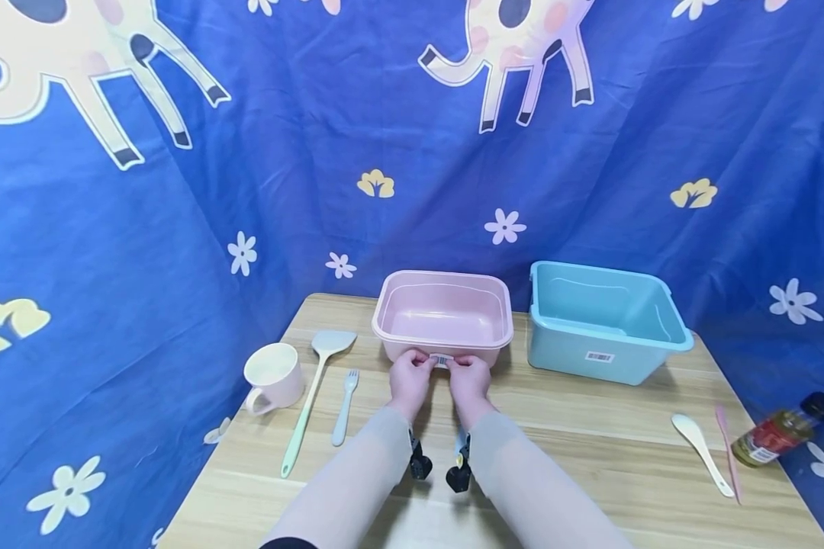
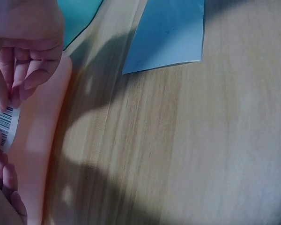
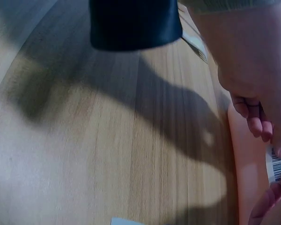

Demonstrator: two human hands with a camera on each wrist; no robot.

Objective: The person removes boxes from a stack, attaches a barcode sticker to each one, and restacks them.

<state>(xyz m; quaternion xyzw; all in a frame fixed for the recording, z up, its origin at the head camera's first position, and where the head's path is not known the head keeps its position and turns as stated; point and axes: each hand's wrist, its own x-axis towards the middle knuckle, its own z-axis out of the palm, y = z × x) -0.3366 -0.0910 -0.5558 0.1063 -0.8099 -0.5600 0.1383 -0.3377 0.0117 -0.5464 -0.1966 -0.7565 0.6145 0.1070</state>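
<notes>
A pink plastic basin (image 1: 446, 349) sits at the back middle of the wooden table. On its front wall is a small white barcode label (image 1: 442, 361). My left hand (image 1: 412, 381) pinches the label's left end between thumb and fingertip, and my right hand (image 1: 470, 381) pinches its right end. In the left wrist view the label (image 2: 5, 123) spans the gap between the two hands, slightly curved against the basin wall. The fingertips cover both ends of it, as the right wrist view also shows on the label (image 3: 277, 166).
Right of the basin stands a blue bin (image 1: 590, 358). At left lie a white mug (image 1: 275, 375), a spatula (image 1: 316, 389) and a blue fork (image 1: 345, 408). A white spoon (image 1: 702, 454), pink utensil (image 1: 728, 454) and bottle (image 1: 776, 436) are at right. A blue card (image 2: 168, 37) lies nearby.
</notes>
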